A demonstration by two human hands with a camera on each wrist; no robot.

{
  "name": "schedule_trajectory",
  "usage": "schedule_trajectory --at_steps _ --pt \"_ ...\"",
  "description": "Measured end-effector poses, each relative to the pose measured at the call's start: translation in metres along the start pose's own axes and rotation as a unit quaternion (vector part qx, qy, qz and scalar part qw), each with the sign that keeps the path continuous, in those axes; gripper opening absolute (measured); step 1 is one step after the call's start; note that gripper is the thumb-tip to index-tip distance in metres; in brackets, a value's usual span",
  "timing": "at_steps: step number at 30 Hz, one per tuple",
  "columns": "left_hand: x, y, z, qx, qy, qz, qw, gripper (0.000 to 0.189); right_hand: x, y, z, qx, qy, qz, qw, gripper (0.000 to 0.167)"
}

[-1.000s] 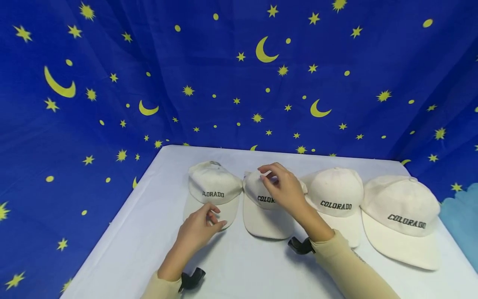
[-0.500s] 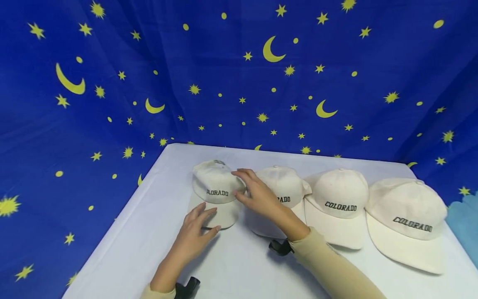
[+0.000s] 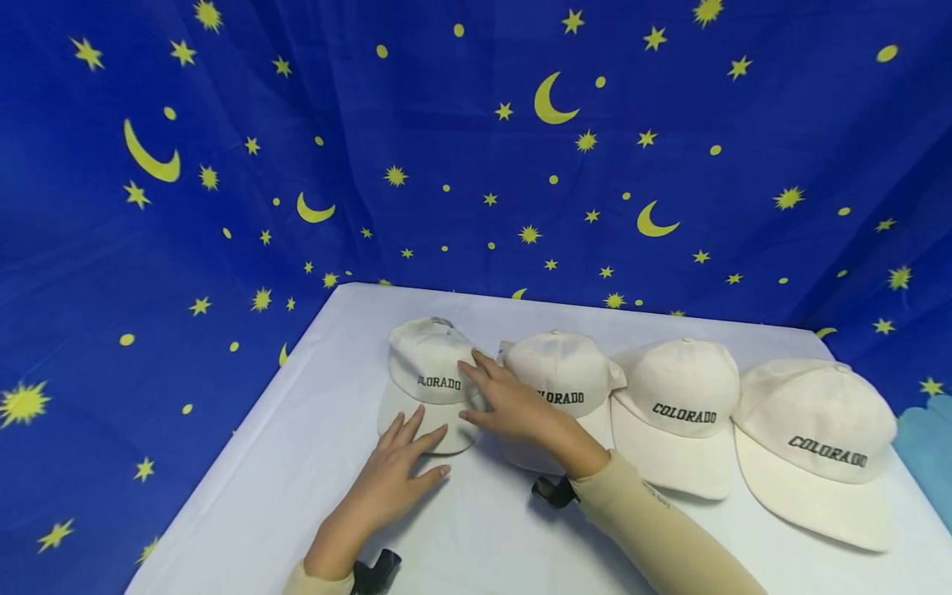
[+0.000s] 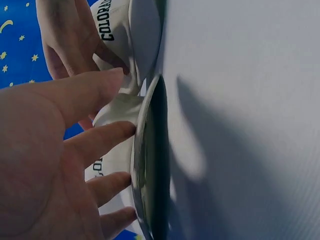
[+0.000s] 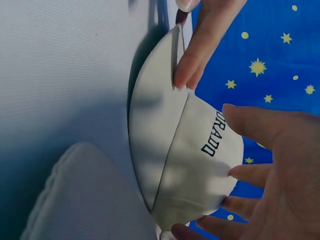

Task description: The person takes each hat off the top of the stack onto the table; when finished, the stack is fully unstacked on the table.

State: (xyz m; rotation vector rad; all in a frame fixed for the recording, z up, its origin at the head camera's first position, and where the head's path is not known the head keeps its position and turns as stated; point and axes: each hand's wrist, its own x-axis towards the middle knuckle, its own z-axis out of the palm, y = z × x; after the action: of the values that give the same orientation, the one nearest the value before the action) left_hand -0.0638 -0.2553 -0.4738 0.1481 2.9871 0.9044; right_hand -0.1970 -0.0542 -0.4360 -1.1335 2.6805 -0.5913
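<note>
Four-panel detail aside, the leftmost cream baseball cap (image 3: 427,355), lettered COLORADO, sits with its brim towards me. At its brim edge the fingertips of my left hand (image 3: 390,479) rest, fingers spread and fairly straight. In the left wrist view these fingers meet the brim (image 4: 142,160) from above, thumb apart from it. My right hand (image 3: 513,405) reaches over the second cap (image 3: 561,364), its spread fingers at the right side of the leftmost cap's crown. The right wrist view shows those fingertips at the crown (image 5: 215,165). Neither hand grasps the cap.
Two more matching caps, a third (image 3: 680,380) and a fourth (image 3: 818,421), continue the row to the right. All stand on a white-covered table (image 3: 245,512). A blue curtain (image 3: 446,107) with yellow moons and stars hangs behind and at the sides.
My right hand has moved left from above the second cap to the leftmost cap's crown. The left hand's fingers have straightened and spread at the brim. The view has shifted slightly.
</note>
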Motion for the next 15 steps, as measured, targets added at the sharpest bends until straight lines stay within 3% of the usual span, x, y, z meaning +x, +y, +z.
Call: schedule_trajectory --at_steps 15 --pt "0.011 -0.007 -0.005 -0.008 -0.028 0.027 0.9992 0.054 -0.007 0.001 -0.004 -0.002 0.004 0.018 0.9998 0.077"
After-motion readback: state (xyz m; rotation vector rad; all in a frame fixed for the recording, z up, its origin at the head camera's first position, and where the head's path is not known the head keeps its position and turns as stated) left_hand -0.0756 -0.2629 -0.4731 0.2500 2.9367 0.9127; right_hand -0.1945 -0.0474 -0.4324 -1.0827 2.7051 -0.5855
